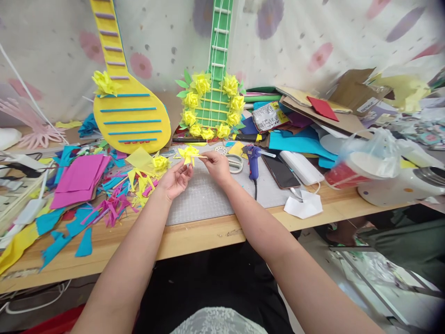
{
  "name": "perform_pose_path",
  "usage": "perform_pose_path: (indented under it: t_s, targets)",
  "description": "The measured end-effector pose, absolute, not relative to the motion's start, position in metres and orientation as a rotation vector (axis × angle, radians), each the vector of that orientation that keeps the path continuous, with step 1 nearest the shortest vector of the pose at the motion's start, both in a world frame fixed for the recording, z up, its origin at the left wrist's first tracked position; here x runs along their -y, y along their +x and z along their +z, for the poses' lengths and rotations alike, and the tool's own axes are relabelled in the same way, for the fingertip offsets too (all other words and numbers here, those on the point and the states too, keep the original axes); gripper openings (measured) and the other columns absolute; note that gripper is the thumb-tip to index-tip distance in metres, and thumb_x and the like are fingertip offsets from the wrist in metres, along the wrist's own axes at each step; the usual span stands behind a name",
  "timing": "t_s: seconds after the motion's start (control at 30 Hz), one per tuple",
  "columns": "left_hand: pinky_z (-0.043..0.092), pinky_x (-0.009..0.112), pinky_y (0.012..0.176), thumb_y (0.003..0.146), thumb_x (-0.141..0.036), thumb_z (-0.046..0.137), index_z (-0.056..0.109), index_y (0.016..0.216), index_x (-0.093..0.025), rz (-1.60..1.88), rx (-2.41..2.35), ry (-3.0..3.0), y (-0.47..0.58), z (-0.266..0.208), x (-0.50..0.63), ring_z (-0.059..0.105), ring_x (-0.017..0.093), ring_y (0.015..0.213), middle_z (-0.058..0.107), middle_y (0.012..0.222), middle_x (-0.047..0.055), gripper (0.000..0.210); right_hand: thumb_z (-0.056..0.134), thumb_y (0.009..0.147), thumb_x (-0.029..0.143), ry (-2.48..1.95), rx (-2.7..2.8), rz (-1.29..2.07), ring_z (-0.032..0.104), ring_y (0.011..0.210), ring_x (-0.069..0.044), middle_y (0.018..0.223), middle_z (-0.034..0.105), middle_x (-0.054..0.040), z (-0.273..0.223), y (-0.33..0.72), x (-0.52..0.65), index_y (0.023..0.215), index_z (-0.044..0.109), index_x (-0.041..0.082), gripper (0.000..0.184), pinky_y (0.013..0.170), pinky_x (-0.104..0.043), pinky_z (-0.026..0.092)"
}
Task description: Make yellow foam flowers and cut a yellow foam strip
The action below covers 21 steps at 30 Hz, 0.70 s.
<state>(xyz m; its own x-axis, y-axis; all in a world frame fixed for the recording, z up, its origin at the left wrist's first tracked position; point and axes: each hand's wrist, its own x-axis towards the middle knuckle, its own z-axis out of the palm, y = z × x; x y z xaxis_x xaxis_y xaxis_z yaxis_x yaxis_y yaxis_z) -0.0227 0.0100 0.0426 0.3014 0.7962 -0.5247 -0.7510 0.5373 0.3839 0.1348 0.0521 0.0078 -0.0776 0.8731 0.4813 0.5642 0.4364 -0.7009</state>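
Right hand (pixel 216 167): thumb and fingers pinched on thin stick (pixel 200 157) bearing yellow paper flower (pixel 188 152), above rear part of cutting mat (pixel 201 204). Left hand (pixel 176 180): half open, palm up, just beside flower; contact cannot be told. Judged step: working flower on stick; next move calls for steady pinch. Moving room: mat's front half, near tabletop's (pixel 201 239) front edge, between paper scraps (pixel 111 208) left and glue gun (pixel 253 162) right.

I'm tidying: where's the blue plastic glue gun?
Head view, right of centre: the glue gun is on the grey gridded mat, left of the black rectangular phone.
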Motion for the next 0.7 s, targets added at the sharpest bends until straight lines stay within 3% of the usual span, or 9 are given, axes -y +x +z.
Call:
perform_pose_path:
  t_s: [0.27, 0.43, 0.7]
  targets:
    - [0.041, 0.008, 0.033, 0.084, -0.013, 0.055, 0.059, 0.087, -0.012, 1.169, -0.887, 0.188, -0.018, 0.043, -0.009, 0.062, 0.007, 0.056, 0.062, 0.069, 0.001, 0.005, 0.059, 0.081, 0.021, -1.234, 1.789, 0.395, 0.062, 0.08, -0.017, 0.085, 0.07, -0.0053, 0.007, 0.134, -0.051, 0.09, 0.072, 0.02, 0.015, 0.073, -0.027, 0.045]
    - [0.04, 0.005, 0.035, 0.082, -0.003, 0.052, 0.057, 0.085, -0.011, 1.187, -0.867, 0.12, -0.021, 0.04, -0.012, 0.061, 0.005, 0.056, 0.06, 0.065, 0.0, 0.01, 0.058, 0.081, 0.018, -1.266, 1.871, 0.326, 0.062, 0.079, -0.016, 0.084, 0.069, -0.0049, 0.013, 0.133, -0.046, 0.091, 0.072, 0.02, 0.017, 0.07, -0.026, 0.044]
    - [0.037, 0.002, 0.036, 0.087, -0.007, 0.045, 0.056, 0.084, -0.012, 1.133, -0.719, -0.036, -0.025, 0.042, -0.014, 0.059, 0.005, 0.06, 0.058, 0.066, 0.003, 0.012, 0.054, 0.084, 0.02, -1.314, 1.905, 0.339, 0.062, 0.082, -0.017, 0.091, 0.069, -0.0056, 0.015, 0.133, -0.044, 0.096, 0.071, 0.021, 0.02, 0.072, -0.027, 0.044]
